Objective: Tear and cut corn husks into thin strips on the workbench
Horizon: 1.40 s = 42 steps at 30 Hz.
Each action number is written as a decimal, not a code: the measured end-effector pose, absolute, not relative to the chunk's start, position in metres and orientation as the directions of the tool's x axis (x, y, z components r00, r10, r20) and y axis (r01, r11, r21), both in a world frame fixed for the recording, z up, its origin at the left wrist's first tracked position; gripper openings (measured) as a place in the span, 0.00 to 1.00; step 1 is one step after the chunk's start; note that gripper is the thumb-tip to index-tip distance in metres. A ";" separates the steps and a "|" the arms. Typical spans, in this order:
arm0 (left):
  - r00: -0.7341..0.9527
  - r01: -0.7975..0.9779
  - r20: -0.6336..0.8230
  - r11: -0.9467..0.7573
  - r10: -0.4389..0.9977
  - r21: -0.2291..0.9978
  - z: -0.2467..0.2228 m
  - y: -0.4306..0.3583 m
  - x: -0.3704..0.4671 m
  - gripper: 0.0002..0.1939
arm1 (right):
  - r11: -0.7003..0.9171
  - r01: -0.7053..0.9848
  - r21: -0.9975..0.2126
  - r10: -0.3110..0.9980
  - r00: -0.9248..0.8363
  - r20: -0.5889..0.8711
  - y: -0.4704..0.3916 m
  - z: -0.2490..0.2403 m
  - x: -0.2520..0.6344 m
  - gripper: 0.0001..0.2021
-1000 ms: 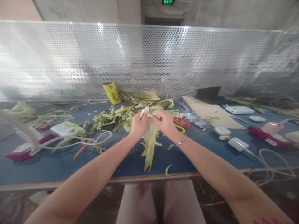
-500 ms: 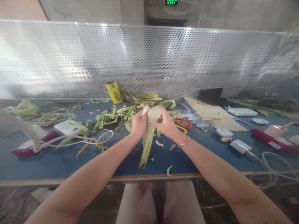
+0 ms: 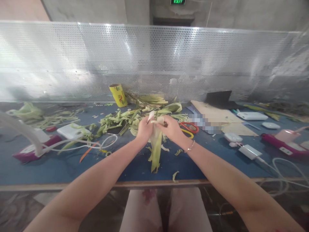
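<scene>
A pale green leaf strip (image 3: 156,148) hangs from between my hands toward the table's front edge, its lower end ragged. My left hand (image 3: 145,129) is closed on its upper left part, with a white tip sticking up by the thumb. My right hand (image 3: 170,127) pinches the pale, curled top of the same strip. Behind both hands lies a heap of green leaves and braided strips (image 3: 113,122). Red-handled scissors (image 3: 190,127) and a yellow handle loop (image 3: 188,134) are just right of my right hand.
A yellow roll (image 3: 118,96) stands at the back. White cables (image 3: 79,145) and a magenta power strip (image 3: 36,149) are on the left. Cardboard sheets (image 3: 214,112), a white charger (image 3: 250,151) and another power strip (image 3: 287,145) lie right. A perforated metal screen (image 3: 164,58) closes off the back.
The strip's hanging end has swung right and looks wider. Its pale upper part is now folded or bunched smaller between my fingers. Both hands stay close together in nearly the same place.
</scene>
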<state>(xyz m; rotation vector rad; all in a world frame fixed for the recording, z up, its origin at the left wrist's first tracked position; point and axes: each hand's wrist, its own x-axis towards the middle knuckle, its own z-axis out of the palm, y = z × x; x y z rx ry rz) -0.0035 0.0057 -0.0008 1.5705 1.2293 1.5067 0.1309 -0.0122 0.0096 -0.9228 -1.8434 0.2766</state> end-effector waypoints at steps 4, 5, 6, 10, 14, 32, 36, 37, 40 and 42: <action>-0.057 0.211 0.389 -0.370 0.919 0.905 0.003 0.002 -0.005 0.14 | 0.852 0.439 -0.285 0.474 -0.419 0.774 -0.019 0.014 0.136 0.07; -0.055 0.207 0.387 -0.369 0.920 0.906 0.004 0.001 -0.006 0.14 | 0.878 0.411 -0.244 0.432 -0.462 0.775 -0.020 0.015 0.136 0.08; -0.058 0.199 0.383 -0.365 0.922 0.909 0.004 0.001 -0.005 0.14 | 0.893 0.391 -0.225 0.407 -0.485 0.774 -0.022 0.016 0.137 0.08; -0.070 0.137 0.343 -0.331 0.937 0.934 0.001 0.005 -0.004 0.11 | 0.772 0.450 -0.448 0.602 -0.293 0.743 -0.019 0.014 0.133 0.07; -0.123 0.067 0.304 -0.297 0.945 0.952 -0.004 0.009 -0.003 0.12 | 0.497 0.456 -0.738 0.848 -0.076 0.524 -0.006 0.008 0.133 0.11; -0.085 0.300 0.439 -0.398 0.894 0.867 -0.002 0.010 -0.005 0.11 | 0.386 0.404 -0.829 0.922 -0.147 0.357 0.000 0.009 0.139 0.11; -0.039 0.273 0.390 -0.366 0.920 0.890 0.000 0.008 -0.003 0.08 | 0.413 0.426 -0.805 0.909 -0.137 0.394 -0.002 0.009 0.138 0.09; -0.029 0.275 0.385 -0.363 0.922 0.890 0.000 0.007 -0.002 0.08 | 0.434 0.417 -0.798 0.899 -0.145 0.413 -0.003 0.009 0.138 0.10; -0.023 0.243 0.391 -0.374 0.920 0.895 0.002 0.005 -0.001 0.07 | 0.490 0.353 -0.797 0.871 -0.179 0.457 -0.006 0.009 0.136 0.08; -0.037 0.196 0.392 -0.378 0.919 0.905 0.004 0.004 -0.002 0.07 | 0.494 0.318 -0.809 0.870 -0.186 0.458 -0.007 0.009 0.135 0.07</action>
